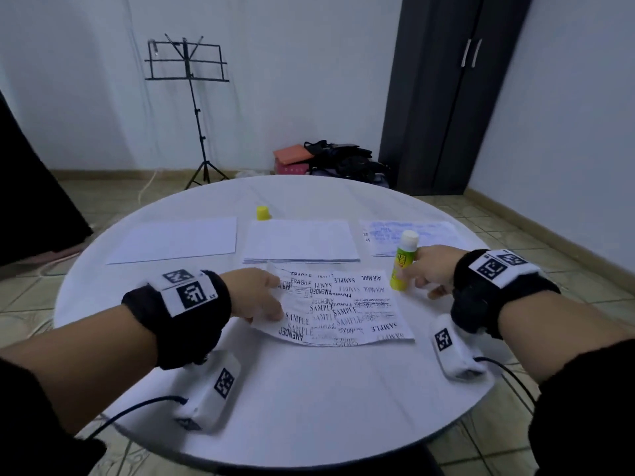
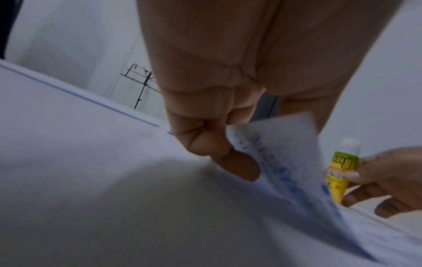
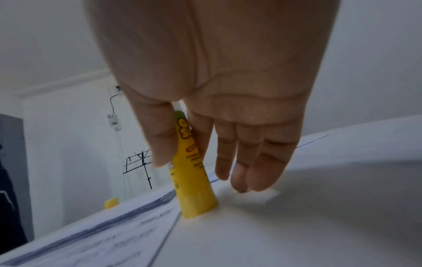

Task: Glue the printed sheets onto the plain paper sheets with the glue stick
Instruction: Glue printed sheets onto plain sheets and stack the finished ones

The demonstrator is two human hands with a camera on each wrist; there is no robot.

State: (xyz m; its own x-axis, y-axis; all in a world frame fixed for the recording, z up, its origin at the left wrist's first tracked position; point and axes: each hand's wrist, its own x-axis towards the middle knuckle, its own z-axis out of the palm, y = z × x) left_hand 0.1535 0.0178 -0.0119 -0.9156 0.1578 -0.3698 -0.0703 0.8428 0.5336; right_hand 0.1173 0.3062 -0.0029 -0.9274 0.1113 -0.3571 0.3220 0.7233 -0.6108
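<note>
- The round white desk (image 1: 309, 400) carries every sheet.
- Far side: a single plain sheet (image 1: 178, 240) at left, a plain stack (image 1: 299, 240) in the middle, a printed stack (image 1: 433, 235) at right.
- Nearer lies a printed sheet (image 1: 347, 310); the left hand (image 1: 256, 293) pinches its left edge, lifting it.
- The right hand (image 1: 433, 269) grips the uncapped glue stick (image 1: 403, 262) upright, base on the desk beside that sheet.
- The yellow cap (image 1: 263, 213) stands beyond the plain stack.
</note>
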